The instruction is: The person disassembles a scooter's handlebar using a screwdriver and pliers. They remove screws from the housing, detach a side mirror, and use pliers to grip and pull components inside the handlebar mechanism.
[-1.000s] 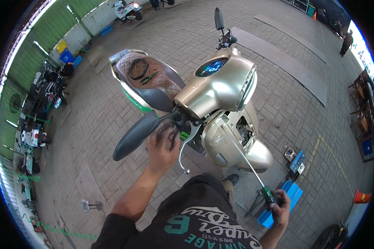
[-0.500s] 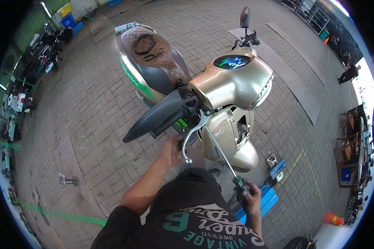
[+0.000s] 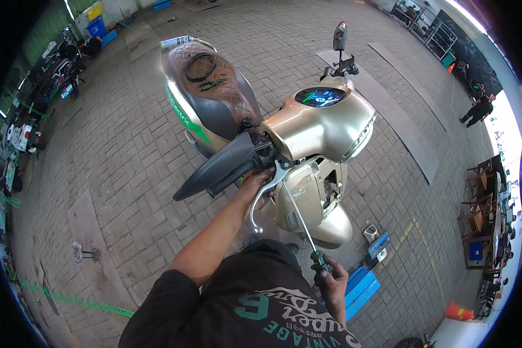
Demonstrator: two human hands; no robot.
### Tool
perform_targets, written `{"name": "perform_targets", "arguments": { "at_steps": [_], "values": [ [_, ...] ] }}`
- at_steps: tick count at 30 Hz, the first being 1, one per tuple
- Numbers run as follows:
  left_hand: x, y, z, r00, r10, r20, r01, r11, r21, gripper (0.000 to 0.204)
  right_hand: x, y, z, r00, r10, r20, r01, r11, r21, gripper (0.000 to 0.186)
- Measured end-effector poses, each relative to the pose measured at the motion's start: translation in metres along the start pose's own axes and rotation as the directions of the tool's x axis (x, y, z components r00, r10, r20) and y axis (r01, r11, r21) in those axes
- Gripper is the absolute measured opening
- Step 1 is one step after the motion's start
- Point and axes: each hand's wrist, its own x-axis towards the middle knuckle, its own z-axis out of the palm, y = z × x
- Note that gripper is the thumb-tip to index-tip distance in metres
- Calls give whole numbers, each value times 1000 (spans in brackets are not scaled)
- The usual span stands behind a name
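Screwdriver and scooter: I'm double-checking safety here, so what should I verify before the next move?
1. Screwdriver handle in the right hand's grip: ok.
2. Screwdriver tip off the gold front panel: cannot tell.
3. Left hand away from the silver lever: not ok, close by.
4. Display dark: not ok, lit.
5. Seat free of loose items: not ok, pliers and a black loop lie there.

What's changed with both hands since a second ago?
The left hand has moved from near the black hand guard to behind the silver lever. The right hand has swung inward toward the body, still gripping the green-handled screwdriver. The black loop and pliers stay on the brown seat.
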Motion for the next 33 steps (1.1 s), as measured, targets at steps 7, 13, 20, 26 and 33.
{"name": "perform_targets", "arguments": {
  "at_steps": [7,13,20,26,33],
  "values": [
    [4,-6,-3,1000,-1,-26,0,999,-32,19,1,-10,-6,999,-25,-30,23,998,-65,46],
    [7,-6,-4,997,24,-72,-20,999,48,20,4,-8,1,1000,7,-25,-4,995,101,49],
    [7,-5,-3,1000,6,-11,-6,1000,-27,17,47,2,-43,827,283,487,-523,707,476,56],
    [7,-3,-1,995,68,-70,-57,986,156,17,53,-46,-30,808,394,438,-417,908,-49,51],
    [10,-10,-3,999,32,16,-34,995,93,15,37,-42,-8,944,-273,184,283,386,-878,52]
  ]
}}
